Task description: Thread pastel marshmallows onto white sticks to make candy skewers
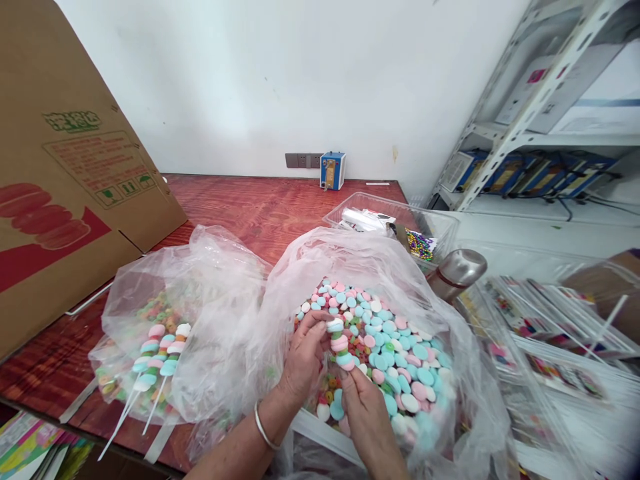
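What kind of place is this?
Maybe a small workroom or packing room. There's a big open plastic bag with lots of pastel, sweet-looking discs inside, a large cardboard box, and storage shelves with things on them.

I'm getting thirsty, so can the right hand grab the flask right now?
Probably not yet: the right hand seems busy with the candy stick, and the bag's side stands between it and the flask.

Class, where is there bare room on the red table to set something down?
The widest bare patch of red table lies at the back, bordered by the cardboard box, wall, blue device and plastic bags. Crowded: around the left hand and right hand, over the candies, and rightward, by the tray and steel flask.
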The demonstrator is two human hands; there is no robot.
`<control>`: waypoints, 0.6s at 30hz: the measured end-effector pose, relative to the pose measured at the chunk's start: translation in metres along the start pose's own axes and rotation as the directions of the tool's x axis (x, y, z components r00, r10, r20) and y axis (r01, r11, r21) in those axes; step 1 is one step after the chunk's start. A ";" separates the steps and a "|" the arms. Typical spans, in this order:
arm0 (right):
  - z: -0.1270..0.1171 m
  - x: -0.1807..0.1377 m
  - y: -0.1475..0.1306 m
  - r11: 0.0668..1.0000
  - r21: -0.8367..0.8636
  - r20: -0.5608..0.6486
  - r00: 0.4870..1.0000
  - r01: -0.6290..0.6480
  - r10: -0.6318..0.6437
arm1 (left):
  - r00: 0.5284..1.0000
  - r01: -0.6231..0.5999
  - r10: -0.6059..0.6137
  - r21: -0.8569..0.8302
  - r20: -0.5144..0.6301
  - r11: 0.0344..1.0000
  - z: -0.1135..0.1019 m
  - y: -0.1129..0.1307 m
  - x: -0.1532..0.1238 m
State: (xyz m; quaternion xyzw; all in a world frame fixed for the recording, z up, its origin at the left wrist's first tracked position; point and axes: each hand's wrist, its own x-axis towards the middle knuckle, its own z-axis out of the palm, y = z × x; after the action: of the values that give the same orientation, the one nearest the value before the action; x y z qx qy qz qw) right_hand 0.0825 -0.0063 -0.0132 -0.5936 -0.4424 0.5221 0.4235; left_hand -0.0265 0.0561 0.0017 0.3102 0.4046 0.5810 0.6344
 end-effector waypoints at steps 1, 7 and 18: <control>0.000 0.000 0.000 0.995 -0.078 -0.023 0.998 0.056 -0.058 | 1.000 0.024 -0.024 -0.113 -0.007 0.993 0.006 0.003 -0.001; -0.001 -0.005 0.000 0.930 -0.313 -0.054 0.974 0.192 -0.219 | 0.988 0.154 -0.151 -0.280 0.032 0.948 0.026 0.012 -0.005; -0.008 -0.024 0.020 0.966 -0.220 -0.105 0.981 0.139 -0.165 | 0.999 0.031 -0.024 -0.157 0.047 0.987 0.021 0.006 -0.014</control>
State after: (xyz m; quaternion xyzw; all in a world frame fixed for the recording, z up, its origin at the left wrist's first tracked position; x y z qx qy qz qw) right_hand 0.0904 -0.0352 -0.0259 -0.6304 -0.5129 0.4009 0.4229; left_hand -0.0108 0.0447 0.0193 0.2664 0.3471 0.5953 0.6739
